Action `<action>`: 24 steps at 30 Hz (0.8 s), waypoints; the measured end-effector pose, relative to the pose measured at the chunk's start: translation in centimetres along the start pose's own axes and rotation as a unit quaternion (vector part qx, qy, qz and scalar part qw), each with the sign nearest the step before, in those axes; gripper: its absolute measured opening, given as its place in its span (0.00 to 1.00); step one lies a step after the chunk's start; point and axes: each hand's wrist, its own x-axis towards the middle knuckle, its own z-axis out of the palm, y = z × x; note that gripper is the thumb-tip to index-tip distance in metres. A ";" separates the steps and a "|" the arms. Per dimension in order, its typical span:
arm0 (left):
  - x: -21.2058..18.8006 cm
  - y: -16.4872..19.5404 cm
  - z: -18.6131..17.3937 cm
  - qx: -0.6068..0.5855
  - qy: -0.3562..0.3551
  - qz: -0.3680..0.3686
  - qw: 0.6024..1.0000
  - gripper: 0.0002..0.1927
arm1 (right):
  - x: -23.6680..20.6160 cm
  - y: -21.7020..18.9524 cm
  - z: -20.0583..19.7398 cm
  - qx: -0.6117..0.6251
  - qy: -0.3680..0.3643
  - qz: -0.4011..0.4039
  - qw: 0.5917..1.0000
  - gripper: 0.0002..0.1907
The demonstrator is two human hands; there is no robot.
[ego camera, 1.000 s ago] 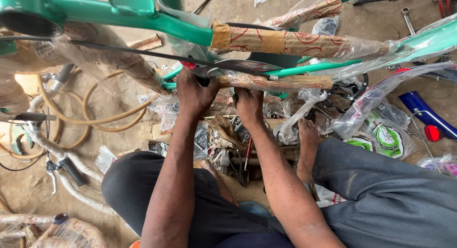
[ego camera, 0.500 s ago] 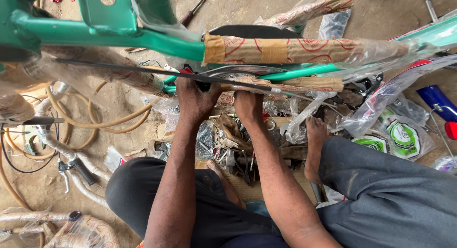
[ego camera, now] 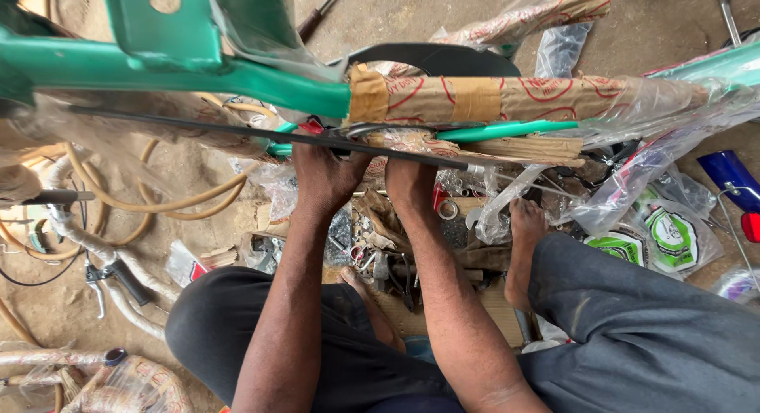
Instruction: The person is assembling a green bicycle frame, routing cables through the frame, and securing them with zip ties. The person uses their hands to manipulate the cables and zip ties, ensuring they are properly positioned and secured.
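Head view: both hands are seen from above, reaching forward to a green bicycle frame (ego camera: 198, 68) that lies across the top of the picture. The left hand (ego camera: 324, 179) is placed under a thin black rod (ego camera: 253, 133), which runs just in front of its fingers; the fingertips are hidden behind the rod and the frame tube, so it cannot be told whether they are spread or closed on something. The right hand (ego camera: 410, 183) is held just beside the left one, and its fingers are also covered, probably curled around a part under the paper-wrapped tube (ego camera: 507, 98), though this is not clear. Beyond the fingers a black saddle-like piece (ego camera: 443, 60) is seen. Below the wrists, between the forearms, a heap of small metal parts (ego camera: 372, 258) is lying on a board. To the right of the right-hand fingers a bare foot (ego camera: 522, 247) is resting, and further right a plastic bag with green print (ego camera: 657, 239).
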 end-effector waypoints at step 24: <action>0.3 -0.6 0.3 -0.036 0.033 0.029 0.998 0.11 | -1.3 -0.3 -1.9 0.345 0.120 0.071 0.928 0.06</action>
